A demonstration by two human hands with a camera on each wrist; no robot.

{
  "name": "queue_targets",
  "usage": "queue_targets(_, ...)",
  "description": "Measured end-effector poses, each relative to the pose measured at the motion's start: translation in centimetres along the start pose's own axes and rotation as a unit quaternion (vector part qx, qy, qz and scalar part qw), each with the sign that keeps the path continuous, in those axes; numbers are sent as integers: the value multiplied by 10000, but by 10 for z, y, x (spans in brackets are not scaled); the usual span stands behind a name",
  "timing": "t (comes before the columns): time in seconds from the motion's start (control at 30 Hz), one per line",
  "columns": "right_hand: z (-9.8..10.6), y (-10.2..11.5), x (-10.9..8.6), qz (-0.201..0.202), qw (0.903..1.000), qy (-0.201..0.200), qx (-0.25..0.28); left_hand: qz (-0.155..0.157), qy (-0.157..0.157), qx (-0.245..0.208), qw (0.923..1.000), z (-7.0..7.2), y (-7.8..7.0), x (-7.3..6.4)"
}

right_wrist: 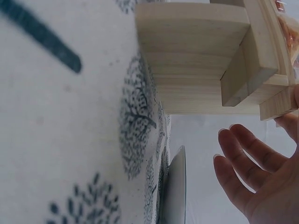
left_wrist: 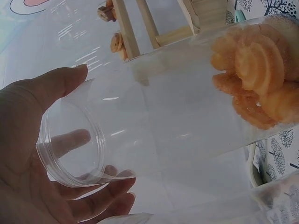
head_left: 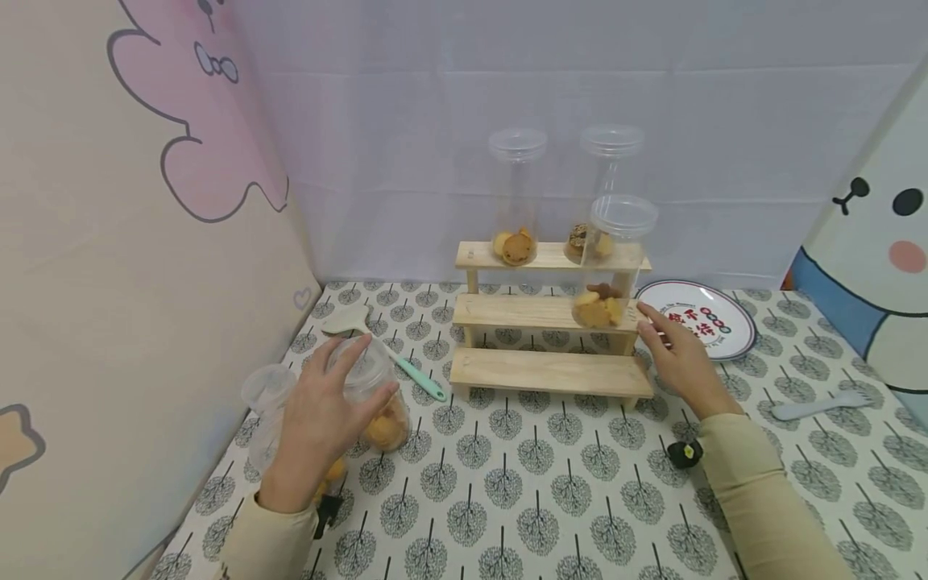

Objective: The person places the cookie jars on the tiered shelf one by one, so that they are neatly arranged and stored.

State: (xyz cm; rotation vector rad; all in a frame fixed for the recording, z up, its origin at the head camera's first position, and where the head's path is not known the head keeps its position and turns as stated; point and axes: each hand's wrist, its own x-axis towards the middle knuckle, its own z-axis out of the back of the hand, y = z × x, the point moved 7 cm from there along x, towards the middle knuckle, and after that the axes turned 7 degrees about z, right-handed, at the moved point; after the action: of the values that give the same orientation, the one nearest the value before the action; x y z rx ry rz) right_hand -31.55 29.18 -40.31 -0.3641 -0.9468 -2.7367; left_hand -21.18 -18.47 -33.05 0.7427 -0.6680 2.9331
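My left hand (head_left: 319, 419) spans the lid end of a clear plastic jar (head_left: 387, 423), with thumb and fingers on opposite sides. Swirled golden cookies (left_wrist: 261, 70) lie in the bottom of that jar. My right hand (head_left: 685, 366) is at the right end of the middle step of a wooden three-step rack (head_left: 551, 370), fingertips right at the board's end and the other fingers extended loosely. On that step stands a lidded cookie jar (head_left: 616, 258). Two more cookie jars, a left one (head_left: 517, 201) and a right one (head_left: 605, 169), stand on the top step.
Another clear jar (head_left: 268, 391) is partly hidden behind my left hand. A spatula with a mint handle (head_left: 420, 377) lies beside the held jar. Right of the rack are a white plate (head_left: 732, 342) with red print and a pale fork (head_left: 819, 405). Fabric walls enclose the table.
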Motion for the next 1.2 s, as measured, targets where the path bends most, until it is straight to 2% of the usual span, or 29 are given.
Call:
queue_targets(0.4,-1,0,-1,4,10000,-22,11,129,59,-100,9998,0,2,0)
queue_targets(0.87,0,1,-1,7,10000,-19,30,529,372,-258,9976,-3,4,3)
queue_targets(1.2,0,1,-1,-5,10000,-27,17,378,-39,-455,9982,5,-5,8)
